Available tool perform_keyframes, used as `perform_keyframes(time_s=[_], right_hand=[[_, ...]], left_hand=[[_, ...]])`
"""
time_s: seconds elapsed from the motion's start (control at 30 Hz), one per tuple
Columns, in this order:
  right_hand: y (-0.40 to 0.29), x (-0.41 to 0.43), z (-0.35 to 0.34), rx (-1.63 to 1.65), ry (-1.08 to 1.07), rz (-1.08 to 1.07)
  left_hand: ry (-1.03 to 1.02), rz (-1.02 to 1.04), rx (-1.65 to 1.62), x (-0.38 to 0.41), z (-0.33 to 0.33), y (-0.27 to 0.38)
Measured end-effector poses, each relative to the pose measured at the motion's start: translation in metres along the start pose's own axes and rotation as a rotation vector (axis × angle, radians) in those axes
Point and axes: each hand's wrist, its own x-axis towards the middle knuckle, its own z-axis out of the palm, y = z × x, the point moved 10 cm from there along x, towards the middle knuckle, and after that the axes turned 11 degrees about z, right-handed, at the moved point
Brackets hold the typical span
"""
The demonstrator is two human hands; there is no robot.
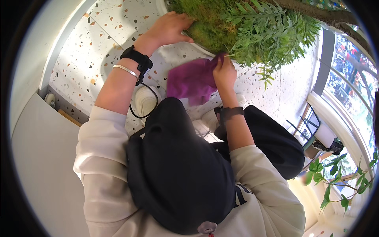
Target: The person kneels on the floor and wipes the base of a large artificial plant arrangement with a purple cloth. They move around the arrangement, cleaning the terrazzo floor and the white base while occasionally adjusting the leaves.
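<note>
My left hand (171,28) rests with spread fingers on the white rim of a large planter (161,7), its fingertips at the moss (207,29). In my right hand (225,72) is a bunched end of a purple cloth (191,77), pinched near the planter's lower rim. The rest of the cloth hangs loose above the floor, its lower edge blurred. Green fern-like leaves (266,38) spill over the planter just right of my right hand. Black bands circle both wrists, and a black cable runs down from the left one.
Speckled terrazzo floor (80,59) surrounds the planter. A pale cabinet (44,154) stands close on the left. A brown trunk (308,10) crosses at top right. Windows (349,71), a chair (324,134) and a leafy branch (331,177) are on the right.
</note>
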Motion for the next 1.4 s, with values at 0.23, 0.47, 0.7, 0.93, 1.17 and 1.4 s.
perform_keyframes(time_s=[0.23,0.47,0.7,0.93,1.17,1.4], right_hand=[[-0.072,-0.011,0.021,0.198,-0.093,0.057],[-0.022,0.001,0.009,0.053,-0.031,-0.038],[0.016,0.003,0.004,0.061,0.05,0.075],[-0.049,-0.007,0.017,0.145,0.018,-0.008],[0.019,-0.001,0.002,-0.092,-0.005,-0.041],[0.007,-0.025,0.003,0.207,-0.003,-0.083]], left_hand=[[0.043,0.044,-0.002,0.005,-0.004,0.002],[0.032,0.023,0.005,0.003,-0.008,0.003],[0.096,0.04,-0.022,0.002,-0.011,0.004],[0.099,0.073,0.007,0.005,-0.009,0.005],[0.049,0.025,0.01,0.004,-0.01,0.001],[-0.051,0.144,0.035,0.0,-0.003,0.003]])
